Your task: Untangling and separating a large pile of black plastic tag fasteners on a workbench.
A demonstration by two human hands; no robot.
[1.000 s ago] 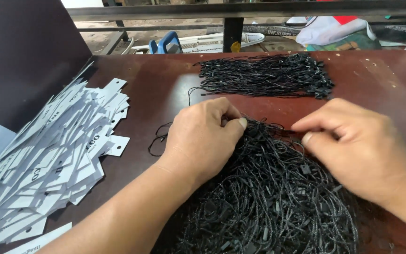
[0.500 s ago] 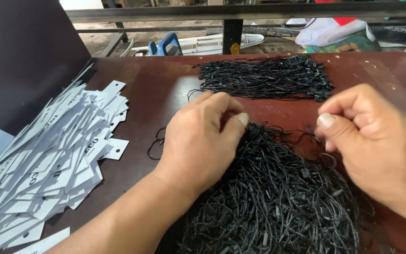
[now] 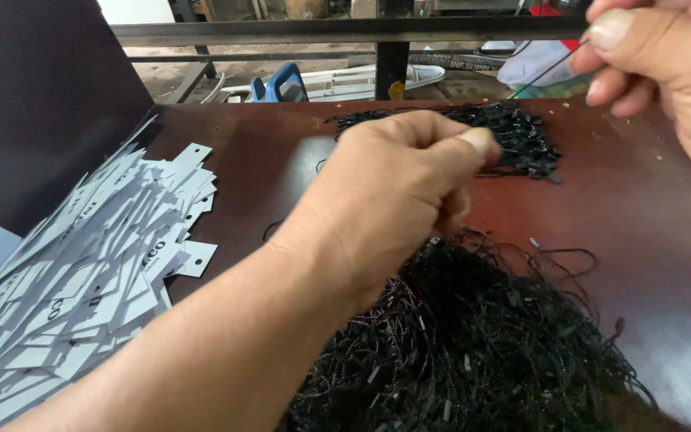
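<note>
My left hand (image 3: 389,192) hovers above a tangled heap of black strings (image 3: 473,344) on the brown table (image 3: 649,200), with its fingers pinched together on a string end. At the top right my right hand (image 3: 665,56) is raised high, its thumb and fingers pinching one thin black string (image 3: 549,70) that runs down toward the left hand. A second, tidier bundle of black strings (image 3: 521,140) lies farther back on the table, partly hidden behind the left hand.
A big pile of white paper hang tags (image 3: 81,280) with punched holes covers the table's left side. A dark panel (image 3: 33,104) stands at the left. Beyond the table are a metal rail (image 3: 345,30) and a blue object (image 3: 281,80).
Both hands rose off the string heap. The right hand went up and to the right, drawing one string out taut; the left hand lifted and pinched its other end.
</note>
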